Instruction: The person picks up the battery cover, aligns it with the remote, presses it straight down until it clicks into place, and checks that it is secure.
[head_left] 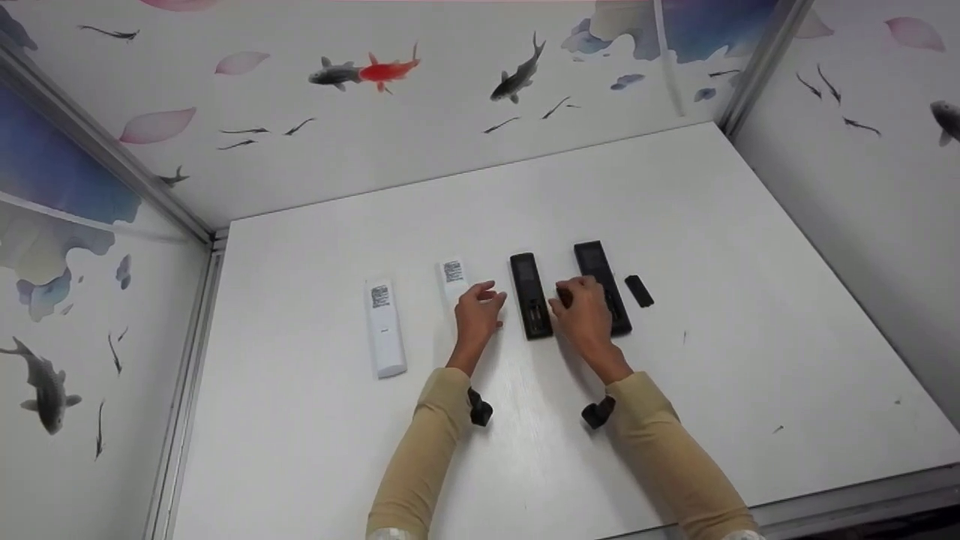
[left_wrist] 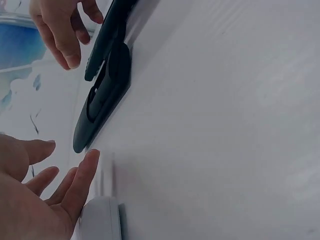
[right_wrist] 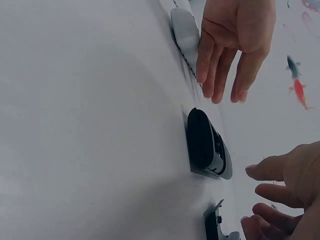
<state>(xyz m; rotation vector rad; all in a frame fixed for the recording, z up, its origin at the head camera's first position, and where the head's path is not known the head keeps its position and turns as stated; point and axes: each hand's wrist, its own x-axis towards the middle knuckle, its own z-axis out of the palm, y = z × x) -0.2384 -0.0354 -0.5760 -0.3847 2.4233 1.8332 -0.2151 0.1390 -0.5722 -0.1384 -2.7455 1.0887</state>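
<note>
My left hand (head_left: 478,315) hovers beside a white remote control (head_left: 454,274), partly covering it; its fingers are loosely bent with nothing between them. To its right lies a black remote control (head_left: 531,296) whose battery compartment is uncovered. Over a second black remote control (head_left: 592,259) is my right hand (head_left: 586,313), fingers spread and bent. A small dark piece (head_left: 564,298) shows beside its fingertips; what it is stays unclear. In the right wrist view the right hand (right_wrist: 295,190) has its fingers apart, holding nothing visible.
Another white remote control (head_left: 385,328) lies at the left. A black battery cover (head_left: 639,291) rests right of the second black remote. The white table (head_left: 315,450) is bounded by printed panels (head_left: 420,142) at the back and sides.
</note>
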